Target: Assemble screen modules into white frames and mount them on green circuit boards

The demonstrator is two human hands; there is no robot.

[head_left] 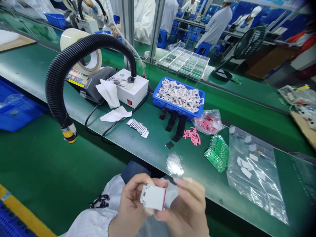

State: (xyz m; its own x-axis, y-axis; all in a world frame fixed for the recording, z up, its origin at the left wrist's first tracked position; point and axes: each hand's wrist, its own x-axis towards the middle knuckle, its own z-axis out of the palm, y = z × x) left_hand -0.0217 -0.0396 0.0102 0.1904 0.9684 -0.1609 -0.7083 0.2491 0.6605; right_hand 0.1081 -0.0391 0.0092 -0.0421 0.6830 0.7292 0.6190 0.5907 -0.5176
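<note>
My left hand (133, 204) grips a small white plastic case (153, 197) with a thin red strip along its right edge. Fingers and thumb press it from the left side. My right hand (189, 205) is curled at the case's right side, its thumb against the lower right corner; its fingertips are blurred by motion. A pale translucent piece (172, 194) shows between the case and the right fingers; its kind I cannot make out. Both hands are above my lap, in front of the bench edge. On the bench just beyond lies a shiny clear plastic piece (174, 164).
On the green bench (145, 149) are a blue bin (179, 113) of white parts, black strips (179, 128), pink pieces (192, 135), green circuit boards (217, 153), a clear bag (256, 171) and white labels (138, 127). A black hose (53, 82) arches at left. Co-workers sit beyond.
</note>
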